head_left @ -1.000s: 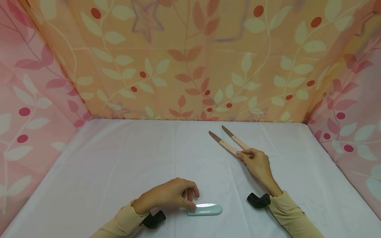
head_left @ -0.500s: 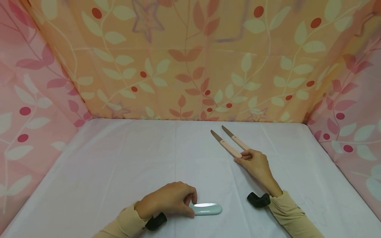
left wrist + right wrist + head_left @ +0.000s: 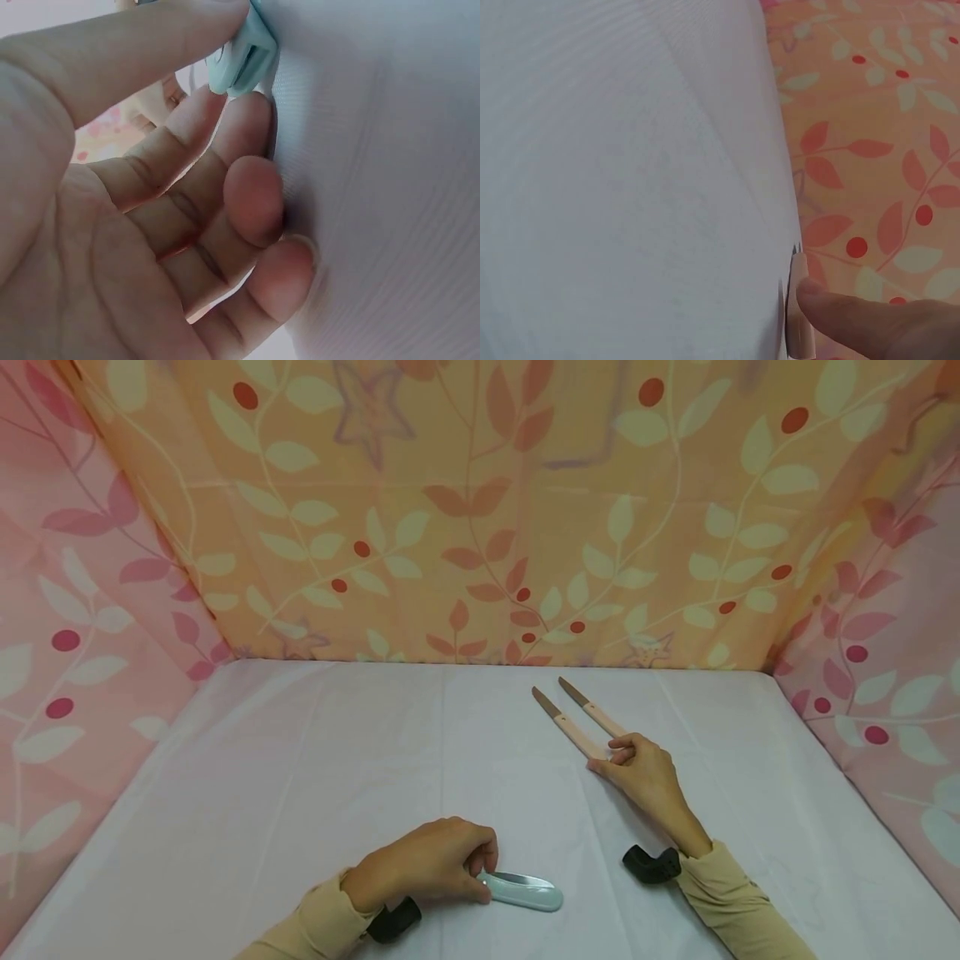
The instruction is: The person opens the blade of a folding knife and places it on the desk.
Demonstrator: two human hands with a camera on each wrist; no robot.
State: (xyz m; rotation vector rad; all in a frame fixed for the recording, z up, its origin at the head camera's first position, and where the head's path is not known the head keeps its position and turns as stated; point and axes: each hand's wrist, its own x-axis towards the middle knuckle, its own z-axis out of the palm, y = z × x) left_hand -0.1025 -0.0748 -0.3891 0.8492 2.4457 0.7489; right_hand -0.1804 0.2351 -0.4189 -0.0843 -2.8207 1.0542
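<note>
My left hand [image 3: 431, 860] pinches one end of a mint-green folding knife [image 3: 525, 891], which is folded. In the left wrist view, the slotted end of this folding knife [image 3: 251, 60] shows under the thumb, the other fingertips down at the cloth. Further back on the right, two pale pink-handled knives lie side by side, blades pointing away to the left. My right hand [image 3: 648, 777] pinches the handle end of the nearer knife [image 3: 573, 733]; the right wrist view has the thumb against its handle [image 3: 801, 315]. The farther knife [image 3: 600, 717] runs behind the fingers, its handle end hidden.
A white cloth [image 3: 337, 760] covers the table. Patterned curtains stand at the back [image 3: 480, 527] and along both sides. A black wrist camera mount hangs at each wrist.
The left hand has closed its thumb and fingers on the mint-green knife, whose far end has swung slightly toward the person. The nearer pink-handled knife has shifted slightly right; its handle end slid between the right fingers.
</note>
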